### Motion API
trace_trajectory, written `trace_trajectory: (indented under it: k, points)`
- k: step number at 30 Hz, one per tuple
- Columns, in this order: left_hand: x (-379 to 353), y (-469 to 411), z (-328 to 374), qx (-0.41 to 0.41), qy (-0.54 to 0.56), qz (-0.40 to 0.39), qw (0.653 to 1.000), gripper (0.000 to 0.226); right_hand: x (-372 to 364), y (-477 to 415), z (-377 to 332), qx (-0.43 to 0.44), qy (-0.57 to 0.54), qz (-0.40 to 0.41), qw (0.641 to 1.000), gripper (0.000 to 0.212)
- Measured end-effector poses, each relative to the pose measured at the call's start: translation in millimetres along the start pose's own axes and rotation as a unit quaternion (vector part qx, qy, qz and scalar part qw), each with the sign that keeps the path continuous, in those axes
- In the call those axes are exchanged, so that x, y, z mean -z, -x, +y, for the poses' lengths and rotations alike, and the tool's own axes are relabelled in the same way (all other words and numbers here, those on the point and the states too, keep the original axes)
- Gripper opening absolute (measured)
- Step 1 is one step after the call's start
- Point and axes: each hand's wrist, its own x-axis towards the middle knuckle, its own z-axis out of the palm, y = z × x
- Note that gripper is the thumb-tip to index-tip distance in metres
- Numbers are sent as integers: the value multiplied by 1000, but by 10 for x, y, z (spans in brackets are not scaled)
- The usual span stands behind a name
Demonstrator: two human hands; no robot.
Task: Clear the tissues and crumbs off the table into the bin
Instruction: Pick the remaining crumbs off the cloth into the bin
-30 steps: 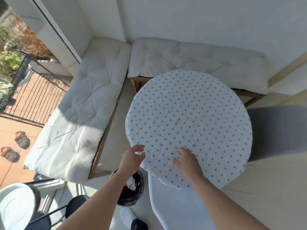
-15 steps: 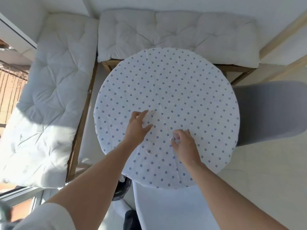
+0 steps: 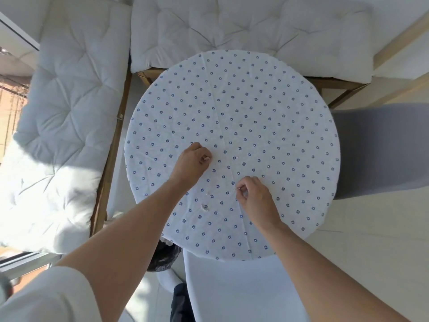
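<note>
A round table (image 3: 267, 108) under a white cloth with small blue flowers fills the middle. My left hand (image 3: 191, 160) rests on it left of centre, fingers pinched on a small pale crumb. My right hand (image 3: 251, 194) lies nearer me, its fingertips pinched on a tiny white scrap. Loose crumbs lie on the cloth: one small bit (image 3: 235, 158) between the hands, a crumpled bit (image 3: 205, 206) near my left forearm, and a speck (image 3: 211, 195) above it. The bin (image 3: 163, 257), black-lined, shows partly below the table's near-left edge.
White cushioned benches stand at the left (image 3: 67, 126) and behind the table (image 3: 243, 31). A grey chair (image 3: 380, 149) is on the right. A white chair (image 3: 243, 291) sits against the table's near edge, with my foot beside the bin.
My left hand has come from the table's left edge near the bin to the middle and closed on a crumb. My right hand's fingers have pinched together. The view has tilted down over the table.
</note>
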Motion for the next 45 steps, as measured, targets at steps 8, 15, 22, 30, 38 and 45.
trace_trajectory:
  k: [8,15,22,30,38,45]
  points:
    - [-68,864,-262,-30,20,-69,997,19,-68,121,-85,24,-10,-21,999,23]
    - [-123,1122,-250,-15,12,-136,991,83,-186,202,-210,10,-8,-2,1000,44]
    - [-211,1090,-118,-30,-3,-83,996,31,-257,123,-243,13,1,12,1000,19]
    - [-251,1048,-136,-16,8,-22,1000,6,-222,141,-190,-20,20,32,999,12]
    - [-198,1267,-262,50,21,-25,998,13,-311,373,-269,-54,-9,-20,998,13]
    - [98,1974,-754,148,75,45,985,13,-780,690,-755,-35,-31,-90,995,12]
